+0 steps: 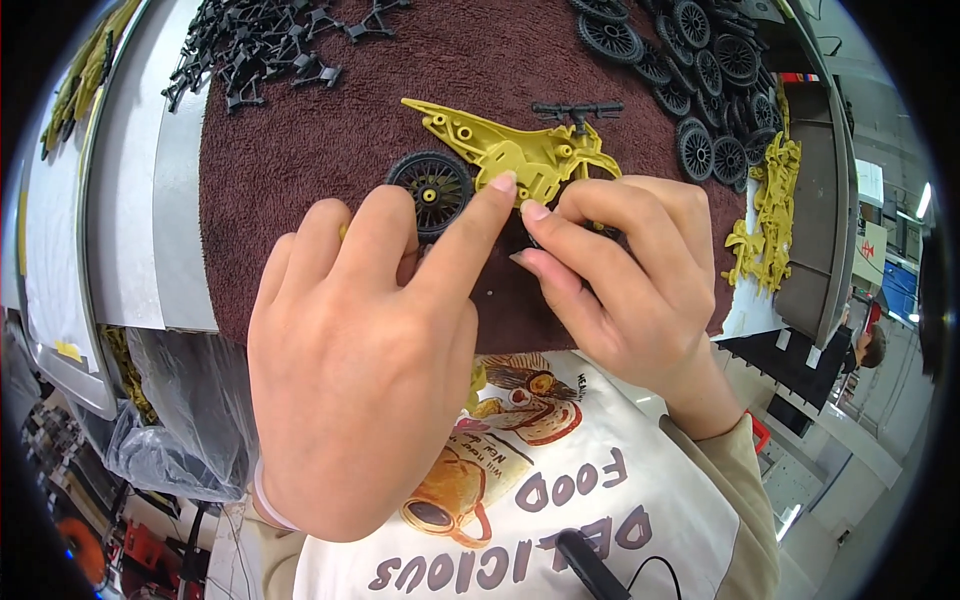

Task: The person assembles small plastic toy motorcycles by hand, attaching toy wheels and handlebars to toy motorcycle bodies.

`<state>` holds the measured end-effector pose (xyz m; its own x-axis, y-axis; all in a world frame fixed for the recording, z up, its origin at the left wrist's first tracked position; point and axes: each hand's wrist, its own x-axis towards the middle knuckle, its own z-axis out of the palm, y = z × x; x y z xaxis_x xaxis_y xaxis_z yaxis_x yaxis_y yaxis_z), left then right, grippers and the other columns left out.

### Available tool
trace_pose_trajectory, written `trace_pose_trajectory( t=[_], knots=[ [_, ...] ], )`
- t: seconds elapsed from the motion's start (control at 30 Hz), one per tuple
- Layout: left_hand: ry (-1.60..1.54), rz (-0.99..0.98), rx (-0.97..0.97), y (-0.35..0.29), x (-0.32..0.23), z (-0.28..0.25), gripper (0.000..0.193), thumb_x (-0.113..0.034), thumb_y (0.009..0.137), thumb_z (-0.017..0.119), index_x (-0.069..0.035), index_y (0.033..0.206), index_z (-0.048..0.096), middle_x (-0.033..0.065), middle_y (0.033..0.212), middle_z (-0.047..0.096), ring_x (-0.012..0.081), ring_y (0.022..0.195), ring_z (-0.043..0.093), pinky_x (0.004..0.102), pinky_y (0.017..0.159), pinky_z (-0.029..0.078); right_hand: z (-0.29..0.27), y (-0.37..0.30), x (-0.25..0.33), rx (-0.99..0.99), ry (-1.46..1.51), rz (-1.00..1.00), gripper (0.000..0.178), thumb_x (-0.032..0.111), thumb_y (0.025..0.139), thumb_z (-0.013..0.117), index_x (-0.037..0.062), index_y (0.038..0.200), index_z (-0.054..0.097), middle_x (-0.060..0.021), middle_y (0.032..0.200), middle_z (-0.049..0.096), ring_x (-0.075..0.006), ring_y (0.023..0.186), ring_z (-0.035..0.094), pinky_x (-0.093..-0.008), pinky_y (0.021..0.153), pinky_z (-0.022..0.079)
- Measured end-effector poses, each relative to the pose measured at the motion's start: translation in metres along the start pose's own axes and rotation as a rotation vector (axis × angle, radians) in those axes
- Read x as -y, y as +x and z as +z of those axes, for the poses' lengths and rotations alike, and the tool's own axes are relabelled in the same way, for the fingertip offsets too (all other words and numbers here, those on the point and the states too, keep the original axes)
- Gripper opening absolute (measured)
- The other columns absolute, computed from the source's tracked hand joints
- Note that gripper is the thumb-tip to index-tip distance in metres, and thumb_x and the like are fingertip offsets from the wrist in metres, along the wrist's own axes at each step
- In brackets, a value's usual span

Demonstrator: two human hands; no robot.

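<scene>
A yellow plastic toy motorcycle body half (520,165) lies on the brown towel, its inner side with pegs facing up. At its left sits a black spoked wheel (430,192) with a yellow hub; black handlebars (578,108) are at its upper right. My left hand (365,300) presses its index fingertip on the body, the other fingers curled; a yellow bit shows beside them, and what they hold is hidden. My right hand (630,260) has index finger and thumb closed at the body's lower edge, largely covering a second dark wheel.
The brown towel (270,220) covers the table. Several small black frame parts (290,45) lie at the far left, several black wheels (710,85) at the far right. Yellow parts (772,205) are stacked by a grey tray (812,200) on the right. Plastic bags (185,440) hang at the left.
</scene>
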<state>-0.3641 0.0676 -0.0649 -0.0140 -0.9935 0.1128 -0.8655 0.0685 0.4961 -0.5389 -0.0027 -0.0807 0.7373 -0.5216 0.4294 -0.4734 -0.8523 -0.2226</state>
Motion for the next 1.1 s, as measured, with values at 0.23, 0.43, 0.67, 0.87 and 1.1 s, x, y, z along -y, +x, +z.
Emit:
trace_pose_trajectory(
  t=[0.23, 0.43, 0.67, 0.87, 1.1],
  knots=[
    [-0.218, -0.14, -0.141, -0.002, 0.006, -0.013, 0.035, 0.005, 0.082, 0.044, 0.001, 0.111, 0.062, 0.0069, 0.086, 0.054, 0.014, 0.071, 0.043, 0.0257, 0.065, 0.035, 0.001, -0.004, -0.003, -0.024, 0.017, -0.032, 0.03, 0.007, 0.064, 0.078, 0.0063, 0.093, 0.071, -0.0036, 0.09, 0.062, -0.0231, 0.083, 0.055, -0.0328, 0.071, 0.043],
    [-0.568, -0.115, -0.118, -0.01, 0.019, -0.014, 0.026, -0.001, 0.082, 0.043, 0.004, 0.105, 0.054, 0.0056, 0.098, 0.049, 0.0092, 0.081, 0.037, 0.019, 0.07, 0.028, -0.025, -0.003, -0.007, 0.048, 0.255, 0.15, 0.041, 0.025, 0.071, 0.082, 0.0012, 0.102, 0.068, -0.0124, 0.108, 0.057, -0.0197, 0.091, 0.056, -0.0286, 0.075, 0.045],
    [-0.661, -0.078, -0.138, 0.002, 0.012, -0.002, 0.02, -0.008, 0.094, 0.056, 0.004, 0.11, 0.054, 0.0043, 0.104, 0.054, 0.0091, 0.089, 0.045, 0.0195, 0.08, 0.034, -0.029, 0.0, 0.012, 0.155, 0.979, 0.55, 0.051, 0.02, 0.08, 0.077, -0.0067, 0.117, 0.055, -0.0124, 0.108, 0.061, -0.014, 0.092, 0.061, -0.0239, 0.078, 0.048],
    [-0.799, -0.048, -0.178, 0.009, 0.012, 0.002, 0.035, -0.01, 0.089, 0.063, 0.005, 0.119, 0.055, 0.0088, 0.116, 0.057, 0.0162, 0.106, 0.053, 0.028, 0.088, 0.043, -0.032, 0.008, -0.02, -0.003, 0.943, 0.689, 0.018, 0.008, 0.089, 0.064, -0.0018, 0.104, 0.065, -0.006, 0.089, 0.068, -0.0031, 0.068, 0.058, -0.0157, 0.055, 0.043],
    [-0.266, 0.259, -0.185, 0.021, 0.031, 0.013, 0.055, -0.016, 0.073, 0.075, -0.001, 0.123, 0.059, 0.0146, 0.13, 0.055, 0.0292, 0.121, 0.052, 0.0377, 0.101, 0.042, -0.023, 0.014, -0.045, 0.099, 0.974, 0.7, 0.019, 0.011, 0.09, 0.064, -0.0013, 0.104, 0.066, -0.0042, 0.085, 0.067, -0.0031, 0.066, 0.056, -0.0157, 0.055, 0.041]
  ],
)
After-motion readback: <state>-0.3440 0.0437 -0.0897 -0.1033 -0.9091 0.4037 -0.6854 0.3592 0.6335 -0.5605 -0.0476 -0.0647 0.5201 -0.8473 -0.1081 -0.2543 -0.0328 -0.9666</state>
